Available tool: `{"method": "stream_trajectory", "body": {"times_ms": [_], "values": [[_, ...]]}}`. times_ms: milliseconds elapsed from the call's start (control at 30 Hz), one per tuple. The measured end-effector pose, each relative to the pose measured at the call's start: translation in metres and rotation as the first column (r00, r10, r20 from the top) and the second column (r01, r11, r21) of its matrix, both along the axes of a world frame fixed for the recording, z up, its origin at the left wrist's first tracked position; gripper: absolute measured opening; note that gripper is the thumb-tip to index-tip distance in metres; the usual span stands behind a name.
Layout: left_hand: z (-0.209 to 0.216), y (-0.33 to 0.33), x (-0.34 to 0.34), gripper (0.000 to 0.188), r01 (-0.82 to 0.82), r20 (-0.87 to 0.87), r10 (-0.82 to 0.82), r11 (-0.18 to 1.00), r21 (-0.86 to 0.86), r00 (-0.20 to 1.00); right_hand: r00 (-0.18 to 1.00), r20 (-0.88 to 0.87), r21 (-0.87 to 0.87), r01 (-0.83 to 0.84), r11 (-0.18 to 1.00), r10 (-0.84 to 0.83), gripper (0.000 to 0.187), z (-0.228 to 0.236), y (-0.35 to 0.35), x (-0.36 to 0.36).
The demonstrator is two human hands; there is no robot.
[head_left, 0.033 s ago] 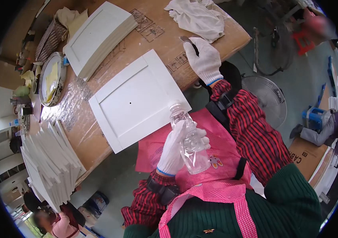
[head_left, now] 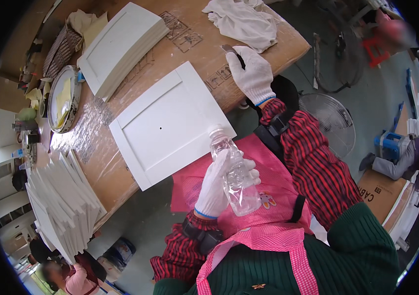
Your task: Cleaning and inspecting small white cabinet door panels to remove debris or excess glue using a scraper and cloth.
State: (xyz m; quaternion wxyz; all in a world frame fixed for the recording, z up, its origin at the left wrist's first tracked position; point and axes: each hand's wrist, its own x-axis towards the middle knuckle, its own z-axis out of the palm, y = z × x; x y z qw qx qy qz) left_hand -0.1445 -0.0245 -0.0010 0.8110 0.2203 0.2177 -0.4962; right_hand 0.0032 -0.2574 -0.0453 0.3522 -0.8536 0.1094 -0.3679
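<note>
My left hand [head_left: 212, 189], in a white knit glove, is wrapped round a clear plastic bottle [head_left: 241, 194]. The bottle is tilted, its neck over the near right corner of a white framed panel [head_left: 170, 118]. That panel lies on the table with its near edge at my apron and has a small dark hole in its middle. Beyond the panel's right side, at the table edge, my gloved right hand [head_left: 254, 76] is closed on a small dark flat tool [head_left: 228, 48]. Only the tool's tip and a dark strip by the thumb show; its exact kind is hidden.
Stacked white panels [head_left: 121, 49] stand at the back of the wrapped table [head_left: 194, 39]; more panels [head_left: 62, 201] lean at left. A round tub lid [head_left: 64, 101] holds yellow paper. A white cloth [head_left: 244, 22] lies at far right. A floor fan [head_left: 327, 123] stands beside my right arm.
</note>
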Motion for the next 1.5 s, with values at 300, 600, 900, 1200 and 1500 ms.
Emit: {"method": "stream_trajectory", "body": {"times_ms": [300,600,900,1200,1500], "values": [[0.019,-0.006,-0.022,0.052,-0.016,0.007,0.016,0.998,0.057,1.000,1.000,0.017,-0.013,-0.007,1.000,0.007,0.024,-0.003,-0.003,0.002],[0.023,-0.016,-0.031,0.045,-0.032,-0.047,0.036,0.995,0.092,0.998,1.000,0.025,-0.002,0.009,1.000,-0.009,0.024,-0.003,0.001,0.003],[0.007,-0.016,-0.035,0.040,0.052,-0.098,-0.051,0.999,0.003,0.994,1.000,0.012,-0.006,0.004,1.000,-0.004,0.023,-0.001,0.000,0.000],[0.011,-0.009,-0.023,0.047,0.058,-0.055,-0.060,0.998,-0.039,0.997,1.000,0.007,-0.009,0.004,1.000,-0.004,0.024,0.001,0.001,0.002],[0.038,0.007,-0.014,0.053,0.141,0.107,-0.152,0.984,0.105,0.983,1.000,0.027,0.004,0.007,1.000,-0.007,0.023,0.003,0.001,-0.003]]}}
